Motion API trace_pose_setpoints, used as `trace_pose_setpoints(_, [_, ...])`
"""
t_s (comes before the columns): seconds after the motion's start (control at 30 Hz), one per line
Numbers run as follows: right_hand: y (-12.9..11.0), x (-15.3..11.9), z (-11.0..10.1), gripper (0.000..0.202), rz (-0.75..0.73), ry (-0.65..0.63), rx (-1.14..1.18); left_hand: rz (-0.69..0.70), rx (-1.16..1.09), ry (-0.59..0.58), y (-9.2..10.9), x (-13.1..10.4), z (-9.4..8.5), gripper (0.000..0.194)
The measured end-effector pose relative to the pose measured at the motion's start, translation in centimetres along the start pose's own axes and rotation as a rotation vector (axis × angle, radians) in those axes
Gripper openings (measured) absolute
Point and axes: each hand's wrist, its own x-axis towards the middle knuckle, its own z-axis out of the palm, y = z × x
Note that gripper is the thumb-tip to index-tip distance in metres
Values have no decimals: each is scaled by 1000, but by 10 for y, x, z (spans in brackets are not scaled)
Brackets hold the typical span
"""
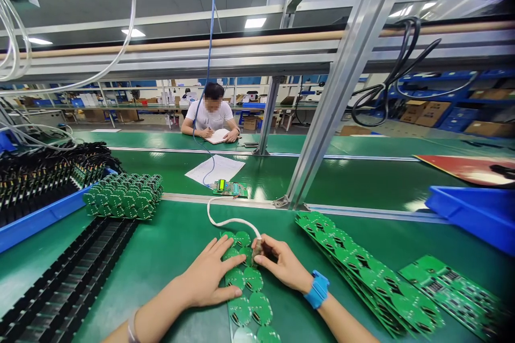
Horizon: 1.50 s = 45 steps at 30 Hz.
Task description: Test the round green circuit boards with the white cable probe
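Nearest to us, a panel of round green circuit boards (250, 300) lies flat on the green table (169, 246), running from the near edge away toward the far side. Our left hand (209, 276) rests flat on the panel's left side, fingers spread and pressing down, gripping nothing. Our right hand (281, 265) – blue band (317, 289) on the wrist – pinches a small connector (257, 248) between thumb and fingertips, set against the panel's far end. A white cable (225, 220) curls from that connector away to a small board with a lit display (229, 188), which sits at the table's far edge.

To the near left, black trays (68, 284) lie in a long strip. To the right, a fanned stack of green panels (362, 273) stretches from mid-table toward the near right corner, with more rectangular boards (450, 289) just beside it.

Farther left, a pile of round-board panels (124, 195) sits next to a blue bin (36, 220) loaded with dark parts; another blue bin (470, 214) stands at the far right.

Beyond the aluminium frame post (322, 134), a sheet of paper (215, 169) lies on the conveyor belt – and at the far bench a person in a white shirt (210, 115) leans over an open notebook (217, 136).
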Motion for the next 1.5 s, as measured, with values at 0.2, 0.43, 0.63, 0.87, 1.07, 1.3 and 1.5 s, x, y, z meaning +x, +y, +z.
trace_pose_setpoints(0.2, [0,0,-1,24,-3,-8,-2,-8,-9,-8,1,-1,-1,71])
trace_pose_setpoints(0.43, [-9,1,-3,20,-42,-50,-92,-8,1,-8,1,0,0,71])
trace_pose_setpoints(0.63, [-16,2,-3,21,-43,-68,-110,-8,8,-8,-1,0,2,72])
trace_pose_setpoints(0.87, [-10,0,-1,18,-58,-48,-122,-2,10,-16,2,-2,-1,69])
trace_pose_setpoints(1.07, [-1,4,6,16,-77,28,-168,-46,62,0,-7,2,-2,62])
trace_pose_setpoints(1.3, [-1,7,10,16,-67,54,-154,-65,37,3,-10,3,0,66])
trace_pose_setpoints(1.5, [3,6,11,17,-47,48,-104,-41,19,-32,-7,1,-1,80])
